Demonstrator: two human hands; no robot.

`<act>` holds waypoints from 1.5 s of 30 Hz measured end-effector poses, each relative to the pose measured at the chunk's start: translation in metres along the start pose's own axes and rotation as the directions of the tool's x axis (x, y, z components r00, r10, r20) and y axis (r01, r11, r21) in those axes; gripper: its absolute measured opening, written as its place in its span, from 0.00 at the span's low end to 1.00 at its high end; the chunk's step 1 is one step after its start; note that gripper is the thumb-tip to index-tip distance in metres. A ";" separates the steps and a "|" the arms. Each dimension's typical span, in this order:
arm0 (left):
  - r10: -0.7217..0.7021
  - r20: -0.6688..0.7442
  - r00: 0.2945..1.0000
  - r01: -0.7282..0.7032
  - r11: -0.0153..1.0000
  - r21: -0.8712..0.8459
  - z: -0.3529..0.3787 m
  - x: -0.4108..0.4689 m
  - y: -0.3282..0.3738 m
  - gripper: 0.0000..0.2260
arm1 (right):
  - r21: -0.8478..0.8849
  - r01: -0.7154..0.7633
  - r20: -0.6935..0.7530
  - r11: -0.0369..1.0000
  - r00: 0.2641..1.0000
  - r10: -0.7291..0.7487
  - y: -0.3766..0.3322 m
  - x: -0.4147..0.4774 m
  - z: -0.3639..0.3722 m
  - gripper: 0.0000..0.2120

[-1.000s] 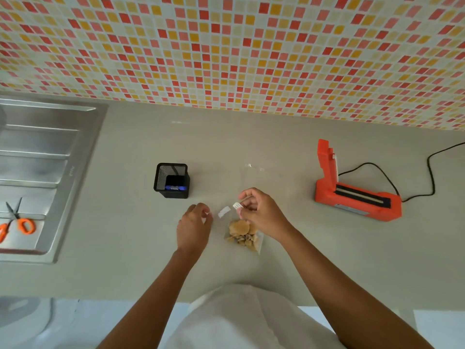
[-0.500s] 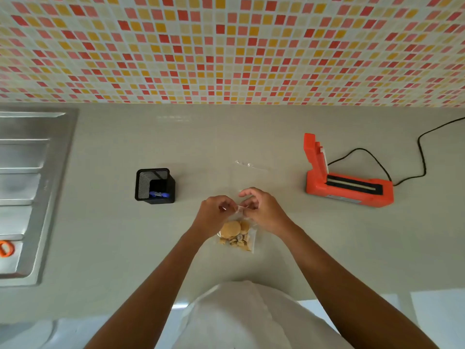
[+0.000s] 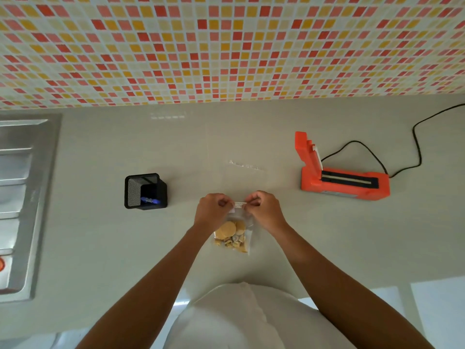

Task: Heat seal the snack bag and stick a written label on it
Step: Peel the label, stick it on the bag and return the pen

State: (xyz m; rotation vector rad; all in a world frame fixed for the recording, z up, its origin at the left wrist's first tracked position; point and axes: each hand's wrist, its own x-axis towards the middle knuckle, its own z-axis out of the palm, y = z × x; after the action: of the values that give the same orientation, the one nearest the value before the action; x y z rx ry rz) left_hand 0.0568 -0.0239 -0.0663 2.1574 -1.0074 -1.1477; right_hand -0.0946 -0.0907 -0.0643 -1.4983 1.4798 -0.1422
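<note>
A clear snack bag (image 3: 234, 235) of round yellow biscuits and broken pieces is laid flat on the grey worktop (image 3: 100, 235), near its front edge and directly in front of the person. A small white label (image 3: 239, 205) is held across the top of the bag, stretched between the two hands. Its left end is pinched by the curled fingers of the left hand (image 3: 214, 210), and its right end is pinched in the same way by the right hand (image 3: 264, 210); both hands are closed tight around it. Whether the label is already stuck down cannot be told. Writing on it is too small to be read.

The orange heat sealer (image 3: 344, 180) is set well to the right of the bag with its lid raised, and a black cable (image 3: 415, 147) is trailed behind it. A black mesh pen holder (image 3: 146, 191) is placed to the left. A steel sink (image 3: 22, 197) is seen at the far left edge
</note>
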 end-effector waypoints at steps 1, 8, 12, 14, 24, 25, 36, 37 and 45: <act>0.004 -0.005 1.000 -0.004 1.000 0.021 0.001 0.001 0.000 0.02 | -0.001 0.000 -0.018 1.000 1.000 0.000 0.001 0.000 0.001 0.07; -0.005 -0.045 0.999 0.010 0.993 0.116 0.007 0.001 0.003 0.04 | 0.001 0.014 -0.082 1.000 0.996 -0.014 0.003 -0.001 0.008 0.05; 0.033 -0.028 0.999 -0.027 0.980 0.199 0.007 0.003 0.005 0.06 | 0.024 -0.002 -0.091 1.000 0.996 0.004 0.006 0.000 0.011 0.07; 0.057 -0.016 0.998 -0.051 0.967 0.250 0.006 0.005 0.005 0.07 | 0.024 -0.006 -0.090 1.000 0.996 0.008 0.005 0.000 0.012 0.08; 0.042 -0.017 0.999 -0.035 0.950 0.309 0.007 0.008 0.009 0.08 | 0.004 0.002 -0.102 1.000 0.995 -0.002 0.005 0.002 0.016 0.08; 0.041 -0.013 0.999 -0.035 0.949 0.313 0.007 0.008 0.010 0.07 | 0.006 0.001 -0.102 1.000 0.995 0.000 0.005 0.003 0.016 0.08; 0.035 -0.012 0.999 -0.029 0.941 0.337 0.007 0.008 0.011 0.07 | -0.039 -0.013 -0.113 0.999 0.994 0.009 0.002 0.003 0.019 0.09; 0.033 -0.011 0.999 -0.028 0.939 0.343 0.007 0.008 0.011 0.06 | -0.051 -0.012 -0.113 0.999 0.994 0.006 0.002 0.003 0.019 0.09; -0.001 -0.030 1.000 0.012 0.933 0.360 0.007 0.008 0.012 0.07 | -0.116 -0.011 -0.115 0.993 0.993 -0.002 0.000 0.003 0.020 0.08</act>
State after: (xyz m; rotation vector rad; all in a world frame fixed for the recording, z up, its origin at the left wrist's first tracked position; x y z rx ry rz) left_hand 0.0489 -0.0379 -0.0653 2.4513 -1.2810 -0.9906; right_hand -0.0804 -0.0823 -0.0754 -1.6030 1.6070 -0.1433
